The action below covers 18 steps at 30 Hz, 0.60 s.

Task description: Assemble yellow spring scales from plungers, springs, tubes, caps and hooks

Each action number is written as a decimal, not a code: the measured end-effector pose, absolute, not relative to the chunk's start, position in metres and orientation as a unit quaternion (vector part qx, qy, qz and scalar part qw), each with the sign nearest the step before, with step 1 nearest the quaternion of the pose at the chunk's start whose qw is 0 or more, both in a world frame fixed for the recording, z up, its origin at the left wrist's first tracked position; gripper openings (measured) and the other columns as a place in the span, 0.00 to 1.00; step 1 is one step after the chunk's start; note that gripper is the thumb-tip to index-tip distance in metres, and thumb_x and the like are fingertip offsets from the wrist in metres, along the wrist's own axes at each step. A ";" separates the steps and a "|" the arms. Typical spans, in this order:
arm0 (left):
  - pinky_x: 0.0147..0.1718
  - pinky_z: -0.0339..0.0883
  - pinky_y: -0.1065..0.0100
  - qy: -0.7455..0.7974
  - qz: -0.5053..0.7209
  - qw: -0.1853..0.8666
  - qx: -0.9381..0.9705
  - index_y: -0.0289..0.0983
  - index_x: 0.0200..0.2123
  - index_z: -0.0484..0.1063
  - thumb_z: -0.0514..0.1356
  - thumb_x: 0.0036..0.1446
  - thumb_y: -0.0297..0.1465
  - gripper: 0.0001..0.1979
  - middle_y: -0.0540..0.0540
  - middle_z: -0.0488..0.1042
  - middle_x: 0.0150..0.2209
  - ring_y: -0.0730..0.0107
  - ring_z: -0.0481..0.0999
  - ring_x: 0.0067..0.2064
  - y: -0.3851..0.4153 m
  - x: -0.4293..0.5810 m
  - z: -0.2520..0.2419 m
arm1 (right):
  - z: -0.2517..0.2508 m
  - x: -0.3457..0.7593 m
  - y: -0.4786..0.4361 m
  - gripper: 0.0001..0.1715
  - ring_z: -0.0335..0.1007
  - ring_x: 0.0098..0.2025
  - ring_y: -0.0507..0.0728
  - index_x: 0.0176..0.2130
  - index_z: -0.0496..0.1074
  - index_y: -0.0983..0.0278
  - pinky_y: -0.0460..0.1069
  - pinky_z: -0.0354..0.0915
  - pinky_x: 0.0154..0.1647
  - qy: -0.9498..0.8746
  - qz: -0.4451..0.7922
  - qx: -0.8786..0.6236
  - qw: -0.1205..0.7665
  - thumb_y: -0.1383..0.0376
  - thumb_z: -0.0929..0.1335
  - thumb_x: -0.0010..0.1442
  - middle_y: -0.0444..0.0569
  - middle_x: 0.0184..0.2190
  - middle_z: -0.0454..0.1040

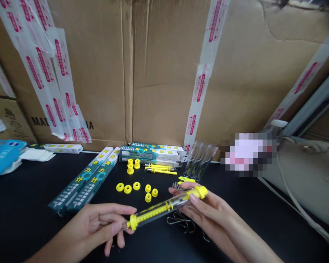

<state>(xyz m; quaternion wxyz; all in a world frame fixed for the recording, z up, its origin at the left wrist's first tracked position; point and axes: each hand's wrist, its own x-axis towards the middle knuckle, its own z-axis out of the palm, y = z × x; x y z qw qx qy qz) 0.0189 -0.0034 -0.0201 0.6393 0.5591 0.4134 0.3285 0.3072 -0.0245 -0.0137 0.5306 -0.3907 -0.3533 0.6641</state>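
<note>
The left hand [91,226] and right hand [205,212] hold a clear-tubed yellow spring scale [153,210], fingers curled round it; yellow rings [127,189] lie beyond it.

Clear-tube spring force gauge [164,209], yellow caps both ends, yellow scale strip inside, held slanting
</note>
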 end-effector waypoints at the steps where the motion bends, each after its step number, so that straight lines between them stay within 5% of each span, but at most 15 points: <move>1: 0.22 0.70 0.79 0.413 0.328 0.641 0.558 0.43 0.45 0.84 0.72 0.52 0.47 0.20 0.43 0.85 0.34 0.70 0.80 0.30 -0.004 0.019 -0.021 | -0.013 0.308 -0.024 0.22 0.71 0.60 0.63 0.48 0.80 0.63 0.56 0.62 0.65 -0.361 0.654 -0.406 0.527 0.57 0.79 0.56 0.55 0.52 0.81; 7: 0.22 0.69 0.82 0.409 0.329 0.647 0.553 0.44 0.43 0.85 0.72 0.50 0.48 0.20 0.45 0.86 0.32 0.75 0.78 0.26 -0.003 0.019 -0.025 | -0.009 0.311 -0.020 0.26 0.70 0.60 0.67 0.46 0.81 0.63 0.62 0.55 0.69 -0.366 0.628 -0.445 0.524 0.58 0.82 0.48 0.56 0.55 0.79; 13: 0.24 0.72 0.78 0.414 0.326 0.642 0.556 0.40 0.43 0.84 0.73 0.51 0.46 0.20 0.45 0.85 0.31 0.73 0.78 0.25 -0.003 0.019 -0.024 | -0.008 0.308 -0.024 0.18 0.79 0.52 0.62 0.48 0.80 0.66 0.55 0.71 0.58 -0.323 0.702 -0.379 0.510 0.61 0.78 0.59 0.57 0.47 0.84; 18: 0.25 0.72 0.78 0.422 0.323 0.646 0.548 0.39 0.41 0.84 0.74 0.49 0.45 0.20 0.46 0.85 0.30 0.74 0.79 0.25 -0.002 0.021 -0.025 | -0.010 0.306 -0.025 0.15 0.82 0.48 0.61 0.48 0.80 0.68 0.55 0.73 0.55 -0.303 0.706 -0.373 0.521 0.63 0.75 0.62 0.58 0.45 0.85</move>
